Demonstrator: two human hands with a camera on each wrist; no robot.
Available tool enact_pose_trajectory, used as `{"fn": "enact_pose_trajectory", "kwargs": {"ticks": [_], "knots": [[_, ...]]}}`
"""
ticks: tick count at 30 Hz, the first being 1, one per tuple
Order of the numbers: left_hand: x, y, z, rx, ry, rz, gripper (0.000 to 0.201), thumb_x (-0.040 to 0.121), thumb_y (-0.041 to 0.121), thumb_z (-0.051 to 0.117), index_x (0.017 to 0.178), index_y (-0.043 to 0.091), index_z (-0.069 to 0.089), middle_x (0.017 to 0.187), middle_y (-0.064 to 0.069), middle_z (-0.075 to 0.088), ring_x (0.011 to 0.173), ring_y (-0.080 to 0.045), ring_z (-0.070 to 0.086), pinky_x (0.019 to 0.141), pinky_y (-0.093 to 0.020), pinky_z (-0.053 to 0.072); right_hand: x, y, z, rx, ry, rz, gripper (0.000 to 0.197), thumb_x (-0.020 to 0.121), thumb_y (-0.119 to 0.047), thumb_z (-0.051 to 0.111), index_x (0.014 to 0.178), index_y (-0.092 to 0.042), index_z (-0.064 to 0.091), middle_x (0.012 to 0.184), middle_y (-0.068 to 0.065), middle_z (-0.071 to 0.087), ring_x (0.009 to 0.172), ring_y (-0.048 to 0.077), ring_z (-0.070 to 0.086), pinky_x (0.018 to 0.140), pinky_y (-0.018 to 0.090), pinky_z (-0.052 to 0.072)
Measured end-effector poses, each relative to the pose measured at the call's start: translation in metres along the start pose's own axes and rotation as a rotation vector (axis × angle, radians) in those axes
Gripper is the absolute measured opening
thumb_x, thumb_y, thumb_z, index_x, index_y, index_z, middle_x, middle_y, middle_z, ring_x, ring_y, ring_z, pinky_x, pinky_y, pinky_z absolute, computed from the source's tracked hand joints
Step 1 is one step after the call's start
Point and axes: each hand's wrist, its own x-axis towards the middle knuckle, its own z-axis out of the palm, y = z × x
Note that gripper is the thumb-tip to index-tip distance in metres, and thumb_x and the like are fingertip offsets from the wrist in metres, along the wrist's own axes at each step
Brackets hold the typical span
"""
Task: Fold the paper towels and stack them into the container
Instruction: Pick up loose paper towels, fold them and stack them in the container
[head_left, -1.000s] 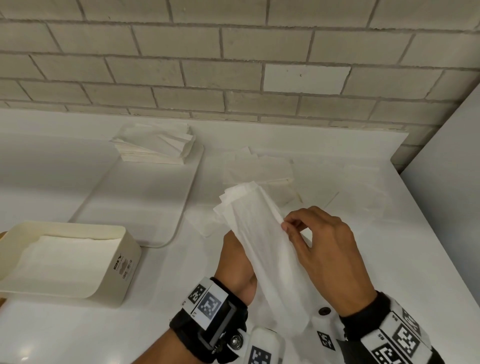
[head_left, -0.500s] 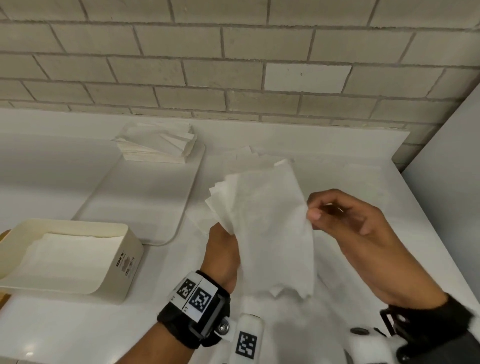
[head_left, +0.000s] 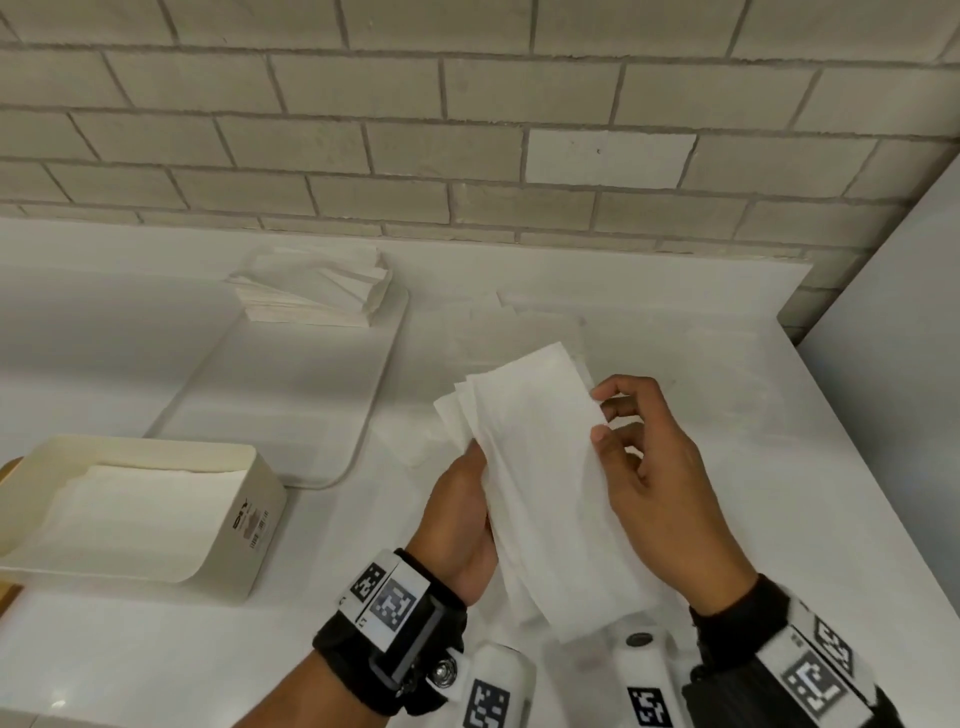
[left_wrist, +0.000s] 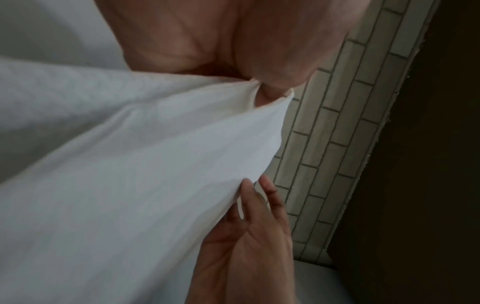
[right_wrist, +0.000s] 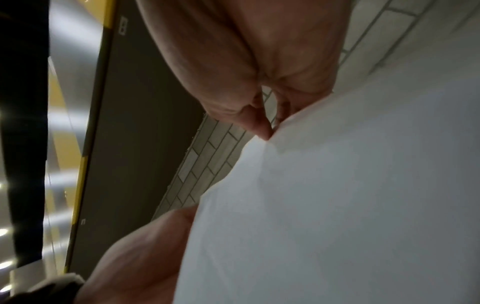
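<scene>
Both hands are holding the paper towel (head_left: 540, 478) up above the counter (head_left: 779, 467): left hand (head_left: 457, 525) gripping its left edge, right hand (head_left: 654, 483) pinching the right, container (head_left: 260, 525) sitting well left.

I see a pale brick wall (head_left: 467, 130) behind the white counter (head_left: 779, 467), a grey panel (head_left: 909, 338) at its right edge.

A kitchen-like workspace: white counter (head_left: 675, 364) and tray (head_left: 291, 395) beneath a brick-tiled wall (head_left: 467, 130).
</scene>
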Motion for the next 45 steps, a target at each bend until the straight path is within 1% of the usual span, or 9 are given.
{"fn": "enact_pose_trajectory", "kwargs": {"ticks": [4, 8, 11, 16, 21, 31, 35, 40, 45], "knots": [[-0.006, 0.003, 0.004, -0.141, -0.055, -0.008, 0.062, 0.099, 0.061, 0.035, 0.136, 0.019, 0.062, 0.132, -0.01, 0.068, 0.124, -0.024, 0.064, 0.108, -0.043, 0.044, 0.001, 0.0, 0.002, 0.074, 0.047, 0.033, 0.035, 0.097, -0.013, 0.057, 0.116, -0.038, 0.044, 0.11, -0.005, 0.053, 0.099, 0.017, 0.058, 0.078, 0.026, 0.048], [-0.004, -0.003, 0.004, 0.005, 0.0, 0.051, 0.04, 0.089, 0.026, 0.07, 0.126, 0.013, 0.067, 0.122, -0.009, 0.073, 0.116, -0.028, 0.069, 0.101, -0.046, 0.052, 0.0, -0.002, 0.003, 0.127, -0.001, 0.072, 0.042, 0.093, -0.015, 0.064, 0.12, -0.041, 0.044, 0.115, -0.007, 0.053, 0.1, 0.014, 0.06, 0.081, 0.032, 0.054], [-0.002, -0.005, 0.002, 0.061, 0.096, 0.104, 0.033, 0.088, 0.008, 0.071, 0.121, 0.011, 0.069, 0.115, -0.008, 0.076, 0.108, -0.028, 0.072, 0.098, -0.049, 0.055, 0.0, -0.002, -0.003, 0.235, 0.0, 0.167, 0.053, 0.085, -0.019, 0.076, 0.12, -0.044, 0.045, 0.116, -0.004, 0.053, 0.095, 0.017, 0.064, 0.08, 0.034, 0.058], [-0.002, -0.003, -0.002, 0.061, 0.123, 0.116, 0.037, 0.088, 0.007, 0.071, 0.125, 0.008, 0.067, 0.116, -0.008, 0.076, 0.108, -0.027, 0.072, 0.098, -0.05, 0.055, 0.007, 0.0, -0.022, 0.463, -0.043, 0.27, 0.039, 0.075, -0.014, 0.081, 0.108, -0.02, 0.061, 0.087, 0.003, 0.069, 0.073, 0.016, 0.065, 0.064, 0.022, 0.055], [-0.004, -0.002, 0.0, 0.077, 0.122, 0.126, 0.04, 0.087, 0.008, 0.072, 0.126, 0.009, 0.066, 0.116, -0.007, 0.076, 0.108, -0.026, 0.072, 0.095, -0.047, 0.057, 0.007, 0.002, -0.025, 0.407, -0.04, 0.228, 0.029, 0.069, -0.023, 0.081, 0.094, -0.01, 0.072, 0.089, 0.006, 0.075, 0.082, 0.019, 0.072, 0.072, 0.021, 0.057], [-0.003, -0.002, 0.0, 0.079, 0.143, 0.145, 0.044, 0.083, 0.009, 0.075, 0.126, 0.01, 0.066, 0.116, -0.006, 0.076, 0.108, -0.025, 0.072, 0.096, -0.046, 0.056, 0.006, -0.002, -0.024, 0.288, -0.098, 0.229, 0.022, 0.103, -0.016, 0.047, 0.112, -0.03, 0.061, 0.091, 0.005, 0.075, 0.082, 0.038, 0.064, 0.074, 0.039, 0.051], [-0.003, -0.003, 0.002, 0.068, 0.141, 0.153, 0.045, 0.083, 0.008, 0.075, 0.127, 0.009, 0.065, 0.117, -0.007, 0.075, 0.108, -0.027, 0.072, 0.095, -0.048, 0.057, 0.002, -0.011, -0.021, 0.238, -0.104, 0.178, 0.018, 0.094, -0.037, 0.059, 0.111, -0.029, 0.058, 0.09, -0.01, 0.074, 0.081, 0.004, 0.069, 0.073, 0.021, 0.053], [-0.003, -0.001, 0.001, 0.032, 0.139, 0.117, 0.042, 0.086, 0.015, 0.074, 0.127, 0.01, 0.065, 0.116, -0.006, 0.076, 0.107, -0.025, 0.073, 0.091, -0.044, 0.058, 0.001, -0.009, -0.022, 0.169, -0.005, 0.115, 0.021, 0.09, -0.019, 0.068, 0.11, -0.021, 0.062, 0.098, -0.005, 0.076, 0.091, 0.013, 0.073, 0.077, 0.03, 0.058], [0.002, 0.0, -0.008, 0.02, 0.18, 0.004, 0.037, 0.096, 0.029, 0.064, 0.127, 0.01, 0.066, 0.116, -0.007, 0.076, 0.106, -0.024, 0.073, 0.086, -0.039, 0.06, 0.008, -0.029, -0.047, 0.752, -0.215, 0.297, 0.036, 0.082, -0.011, 0.064, 0.118, -0.015, 0.063, 0.106, 0.011, 0.075, 0.092, 0.022, 0.073, 0.076, 0.03, 0.061]]}}
